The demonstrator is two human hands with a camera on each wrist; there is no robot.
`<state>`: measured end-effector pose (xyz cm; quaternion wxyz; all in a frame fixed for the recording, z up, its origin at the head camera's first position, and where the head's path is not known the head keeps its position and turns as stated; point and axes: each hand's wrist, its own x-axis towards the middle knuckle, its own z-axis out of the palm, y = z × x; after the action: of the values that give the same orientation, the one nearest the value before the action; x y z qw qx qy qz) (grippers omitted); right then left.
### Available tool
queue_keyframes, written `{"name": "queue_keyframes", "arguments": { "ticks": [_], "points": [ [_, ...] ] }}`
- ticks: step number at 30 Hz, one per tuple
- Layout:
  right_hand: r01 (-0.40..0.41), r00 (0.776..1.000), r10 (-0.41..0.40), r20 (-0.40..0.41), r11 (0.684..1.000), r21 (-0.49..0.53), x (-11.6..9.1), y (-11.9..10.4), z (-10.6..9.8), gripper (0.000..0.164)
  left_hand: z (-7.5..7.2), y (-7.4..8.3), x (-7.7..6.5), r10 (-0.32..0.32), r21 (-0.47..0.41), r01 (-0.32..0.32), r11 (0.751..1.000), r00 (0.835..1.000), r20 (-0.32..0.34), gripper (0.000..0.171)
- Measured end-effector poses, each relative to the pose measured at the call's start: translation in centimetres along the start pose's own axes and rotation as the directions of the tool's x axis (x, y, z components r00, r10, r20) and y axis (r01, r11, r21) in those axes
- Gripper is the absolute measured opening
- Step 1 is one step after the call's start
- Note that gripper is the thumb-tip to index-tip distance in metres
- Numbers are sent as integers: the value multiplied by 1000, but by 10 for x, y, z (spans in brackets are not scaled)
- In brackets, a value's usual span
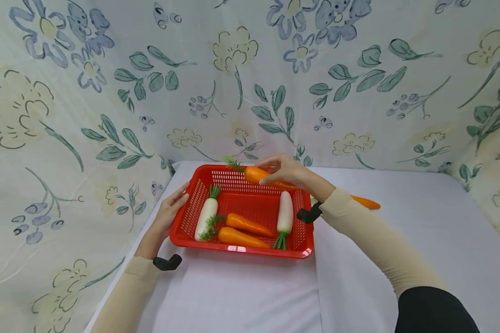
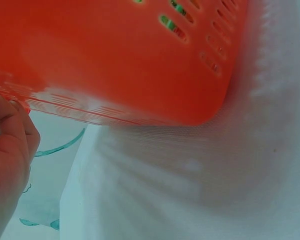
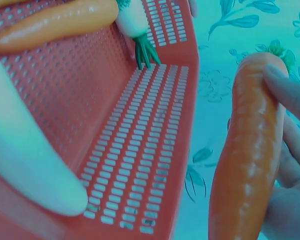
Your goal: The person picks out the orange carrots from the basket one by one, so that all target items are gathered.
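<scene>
A red plastic basket with slotted walls is on the white cloth. My left hand holds its left side, fingers at the rim; the left wrist view shows the hand beside the basket wall. My right hand pinches an orange carrot with a green tuft over the far rim; in the right wrist view, thumb and fingers lie around this carrot. Inside the basket are two carrots, a white radish at the left and another white radish at the right.
Another carrot lies on the white-covered table right of the basket, partly hidden behind my right forearm. A flowered cloth hangs along the table's far edge and continues at both sides.
</scene>
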<state>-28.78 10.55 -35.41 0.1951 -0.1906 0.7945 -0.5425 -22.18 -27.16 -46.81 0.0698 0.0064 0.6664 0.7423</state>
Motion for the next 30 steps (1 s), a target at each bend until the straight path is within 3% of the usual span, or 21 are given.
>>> {"name": "queue_keyframes", "arguments": {
  "ticks": [10,16,23,30],
  "points": [
    [74,997,-70,40,992,-103,-35,7,-48,51,0,0,0,-36,-20,36,999,999,0,56],
    [40,999,-37,34,994,-106,-57,15,-71,53,0,-1,-2,-46,-36,46,998,999,2,56],
    [20,1000,-20,3,993,-119,-81,30,-99,55,0,0,-2,-8,-13,8,1000,1000,1,58],
    [-28,999,23,-36,991,-131,-104,53,-116,54,-1,-1,2,-12,-3,12,1000,1000,-6,57]
  ]
}}
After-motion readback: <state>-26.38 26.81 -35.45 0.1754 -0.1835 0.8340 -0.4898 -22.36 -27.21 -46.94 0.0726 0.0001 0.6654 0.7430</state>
